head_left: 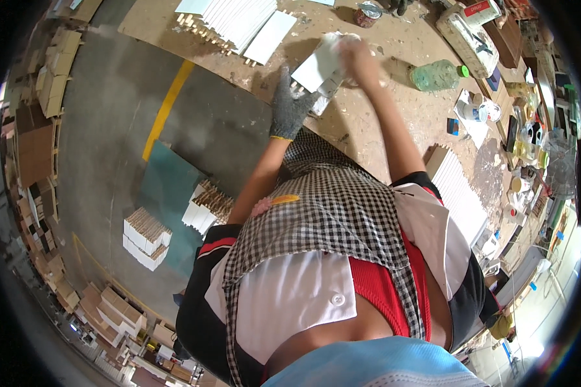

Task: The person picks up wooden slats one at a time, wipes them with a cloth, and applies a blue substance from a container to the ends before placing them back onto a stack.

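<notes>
Blue mask [368, 362] is filling the near edge at five o'clock, with one checked apron [342, 200] showing beyond it. One white board [313, 71] is lying on the bench [355, 122] just past twelve o'clock. At twelve, the gloved left hand [290, 109] is resting at its near left corner, fingers spreading apart; whether they are gripping, I cannot tell. Toward one o'clock, the bare right hand [359, 61] is showing as a blur beside a pale wad [331, 40], perhaps cloth; its fingers I cannot make out. Handling this well is probably calling for the left hand bracing that corner firmly, and the right pressing flat and evenly along the whole face. Counting on, one can [368, 14] is standing at one o'clock, and one green-capped bottle [432, 76] is lying near two. Boards are forming four main piles: a bench pile [223, 22] at eleven, a side pile [457, 187] at three, and two floor piles [147, 235] between eight and nine. Individual boards are sitting too tightly for counting.
</notes>
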`<state>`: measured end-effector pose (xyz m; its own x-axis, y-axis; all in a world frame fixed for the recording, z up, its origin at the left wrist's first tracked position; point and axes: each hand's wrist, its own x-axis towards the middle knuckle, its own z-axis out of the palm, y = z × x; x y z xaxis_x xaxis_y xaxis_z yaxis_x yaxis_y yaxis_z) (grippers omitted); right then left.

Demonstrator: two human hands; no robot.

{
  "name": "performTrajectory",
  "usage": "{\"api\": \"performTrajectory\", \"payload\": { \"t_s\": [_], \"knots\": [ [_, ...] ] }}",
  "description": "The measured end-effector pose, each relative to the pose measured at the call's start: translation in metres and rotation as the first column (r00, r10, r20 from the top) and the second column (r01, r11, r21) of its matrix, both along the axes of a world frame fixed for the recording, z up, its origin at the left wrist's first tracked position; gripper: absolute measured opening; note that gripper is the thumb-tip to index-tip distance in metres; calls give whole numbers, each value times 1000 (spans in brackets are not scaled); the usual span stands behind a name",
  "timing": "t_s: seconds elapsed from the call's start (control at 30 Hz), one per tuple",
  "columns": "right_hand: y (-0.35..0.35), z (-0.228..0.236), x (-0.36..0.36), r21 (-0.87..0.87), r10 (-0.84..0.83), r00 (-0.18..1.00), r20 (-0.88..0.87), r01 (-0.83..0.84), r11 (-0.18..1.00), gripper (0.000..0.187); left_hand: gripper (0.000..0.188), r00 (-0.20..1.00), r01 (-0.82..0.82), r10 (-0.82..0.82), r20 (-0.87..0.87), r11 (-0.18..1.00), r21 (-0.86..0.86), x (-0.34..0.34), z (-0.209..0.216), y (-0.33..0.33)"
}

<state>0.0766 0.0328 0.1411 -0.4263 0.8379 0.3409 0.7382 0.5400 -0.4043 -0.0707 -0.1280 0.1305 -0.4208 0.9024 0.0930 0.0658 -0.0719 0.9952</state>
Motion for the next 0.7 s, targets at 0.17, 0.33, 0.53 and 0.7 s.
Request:
{"api": "performTrajectory", "payload": {
  "t_s": [0.17,0.33,0.53,0.7],
  "knots": [
    [-100,-2,-4,-50,467,880,-87,-473,880,45,85,969,-6,-18,245,995,97,-12,-48,3],
    [-101,-30,77,-540,-127,893,-432,-144,829,31,82,966,5,-9,-260,1000,-16,-28,-33,2],
    [-92,-15,99,-612,-513,499,-698,-44,790,42,58,979,2,11,203,998,-63,-18,24,-31],
    [-82,-28,79,-589,-430,555,-713,-140,796,40,39,957,-13,93,274,960,-281,-6,26,-27]
  ]
}}
